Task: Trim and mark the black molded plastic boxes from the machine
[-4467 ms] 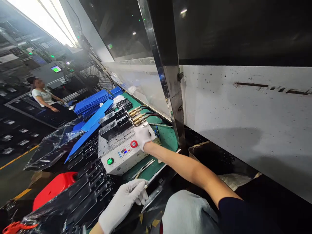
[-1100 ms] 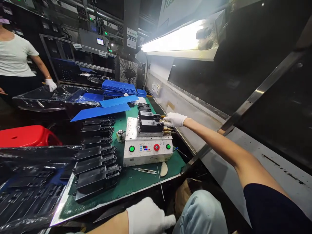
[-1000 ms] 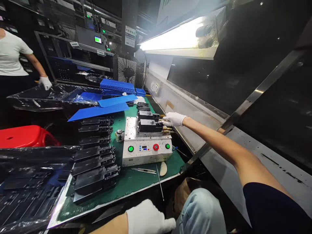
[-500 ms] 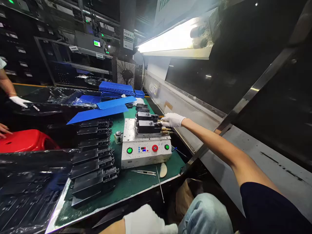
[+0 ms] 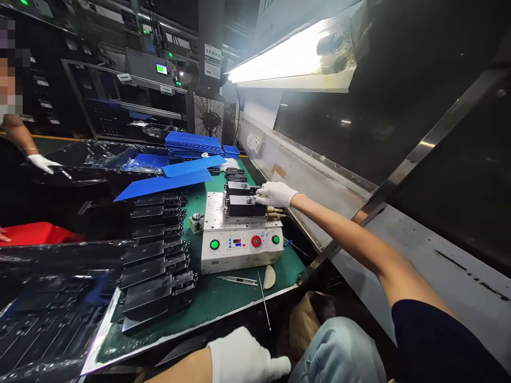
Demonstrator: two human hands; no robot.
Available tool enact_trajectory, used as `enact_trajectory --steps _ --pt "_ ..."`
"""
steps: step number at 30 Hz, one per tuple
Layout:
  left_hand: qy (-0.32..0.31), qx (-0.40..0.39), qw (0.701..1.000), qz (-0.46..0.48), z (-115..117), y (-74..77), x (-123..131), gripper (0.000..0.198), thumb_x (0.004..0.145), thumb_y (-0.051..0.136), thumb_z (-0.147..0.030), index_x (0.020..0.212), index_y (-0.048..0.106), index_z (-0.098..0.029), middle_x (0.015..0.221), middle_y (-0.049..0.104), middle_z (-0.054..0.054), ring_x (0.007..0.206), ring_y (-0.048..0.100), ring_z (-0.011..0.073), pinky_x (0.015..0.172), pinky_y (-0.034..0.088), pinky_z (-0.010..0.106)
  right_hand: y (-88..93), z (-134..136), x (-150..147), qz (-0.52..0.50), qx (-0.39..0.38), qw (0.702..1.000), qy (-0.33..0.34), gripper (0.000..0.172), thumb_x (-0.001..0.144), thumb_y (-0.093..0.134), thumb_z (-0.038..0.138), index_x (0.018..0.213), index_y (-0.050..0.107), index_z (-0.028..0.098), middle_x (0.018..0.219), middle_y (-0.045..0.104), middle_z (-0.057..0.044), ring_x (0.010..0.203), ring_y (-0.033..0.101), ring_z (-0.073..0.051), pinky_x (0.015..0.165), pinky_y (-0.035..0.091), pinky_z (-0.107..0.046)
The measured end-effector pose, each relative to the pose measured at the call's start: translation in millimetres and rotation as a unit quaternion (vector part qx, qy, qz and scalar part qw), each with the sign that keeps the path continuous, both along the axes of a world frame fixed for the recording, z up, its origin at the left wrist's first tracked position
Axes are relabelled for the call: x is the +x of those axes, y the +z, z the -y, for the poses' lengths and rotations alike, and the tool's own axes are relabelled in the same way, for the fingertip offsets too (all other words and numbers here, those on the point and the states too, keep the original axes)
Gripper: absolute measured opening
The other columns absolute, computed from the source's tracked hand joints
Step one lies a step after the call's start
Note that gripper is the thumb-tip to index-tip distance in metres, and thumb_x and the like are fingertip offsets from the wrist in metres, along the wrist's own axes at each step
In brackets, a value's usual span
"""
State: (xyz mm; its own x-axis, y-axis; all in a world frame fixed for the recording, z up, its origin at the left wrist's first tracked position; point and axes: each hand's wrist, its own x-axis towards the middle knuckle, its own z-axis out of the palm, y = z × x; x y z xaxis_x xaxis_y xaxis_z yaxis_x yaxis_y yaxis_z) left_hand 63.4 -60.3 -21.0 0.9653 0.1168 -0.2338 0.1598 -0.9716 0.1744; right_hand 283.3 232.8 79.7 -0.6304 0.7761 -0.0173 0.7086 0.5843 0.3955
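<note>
My right hand (image 5: pixel 276 194), in a white glove, reaches out to a white bench machine (image 5: pixel 243 244) with green and red buttons. Its fingers are drawn together at the right end of the nearer of two long black plastic parts (image 5: pixel 244 206) lying on top. A small shiny piece shows at the fingertips, too small to name. Low in the view, my left hand (image 5: pixel 243 355), also gloved, is close to my knee and below the table edge. One digit sticks out to the right; the other fingers are hidden, and nothing shows in it.
Several black plastic parts (image 5: pixel 155 298) are lined up on the green mat (image 5: pixel 223 303). A craft knife (image 5: pixel 236 280), a thin rod (image 5: pixel 263 303) and a pale half-round piece (image 5: pixel 269 277) lie before the machine. Blue sheets (image 5: pixel 167 183) lie behind. A co-worker's gloved hand (image 5: pixel 44 164) is at left.
My right hand has moved slightly left, its fingers now over the end of the nearer black part. My left hand has barely moved. At left, the red stool has shifted left.
</note>
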Motion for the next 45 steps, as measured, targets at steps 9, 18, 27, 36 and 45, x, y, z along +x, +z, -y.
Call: enact_trajectory --steps 9,18,27,36,45 --pt "0.007 -0.007 1.0 -0.005 -3 -4.4 1 0.037 0.1 0.051 -0.033 0.137 0.048 -0.027 0.082 0.077 0.002 0.059 0.074 0.0254 0.033 0.017 0.031 -1.6 -6 -22 0.01 -0.02 1.0 0.018 0.047 0.101 0.043 0.055 0.114 0.072 0.019 0.107 0.07 -0.012 0.097 0.065 -0.024 0.073 0.042 -0.03" --pt "0.013 -0.021 0.999 -0.023 -11 -7.6 -2 0.046 0.101 0.05 -0.027 0.146 0.041 -0.025 0.087 0.078 0.004 0.059 0.074 0.0266 0.034 0.022 0.031 0.7 -26 -22 0.033 -0.044 0.998 0.041 0.046 0.099 0.047 0.057 0.104 0.075 0.021 0.1 0.073 -0.01 0.083 0.067 -0.022 0.068 0.039 -0.03" --pt "0.018 -0.029 0.999 -0.032 -13 0.0 -1 0.046 0.1 0.051 -0.033 0.145 0.043 -0.026 0.084 0.077 0.004 0.06 0.074 0.0285 0.036 0.029 0.03 0.9 -18 -17 0.015 -0.016 0.999 0.034 0.052 0.099 0.045 0.06 0.116 0.074 0.021 0.108 0.072 -0.012 0.095 0.067 -0.025 0.072 0.042 -0.031" --pt "0.025 -0.036 0.998 -0.037 -16 -5.3 2 0.047 0.101 0.048 -0.033 0.147 0.041 -0.028 0.082 0.077 0.004 0.058 0.073 0.0296 0.038 0.037 0.03 -3.8 -24 -23 0.023 -0.037 0.998 0.037 0.05 0.097 0.047 0.06 0.113 0.075 0.022 0.109 0.073 -0.011 0.09 0.067 -0.024 0.072 0.042 -0.031" --pt "0.045 -0.025 0.999 -0.013 -19 -17.1 3 0.046 0.094 0.06 -0.03 0.139 0.049 -0.03 0.083 0.077 0.002 0.058 0.074 0.0276 0.036 0.022 0.031 3.0 -62 11 0.006 0.008 1.0 -0.027 0.053 0.1 0.042 0.058 0.115 0.073 0.018 0.11 0.073 -0.014 0.097 0.066 -0.026 0.074 0.041 -0.031"
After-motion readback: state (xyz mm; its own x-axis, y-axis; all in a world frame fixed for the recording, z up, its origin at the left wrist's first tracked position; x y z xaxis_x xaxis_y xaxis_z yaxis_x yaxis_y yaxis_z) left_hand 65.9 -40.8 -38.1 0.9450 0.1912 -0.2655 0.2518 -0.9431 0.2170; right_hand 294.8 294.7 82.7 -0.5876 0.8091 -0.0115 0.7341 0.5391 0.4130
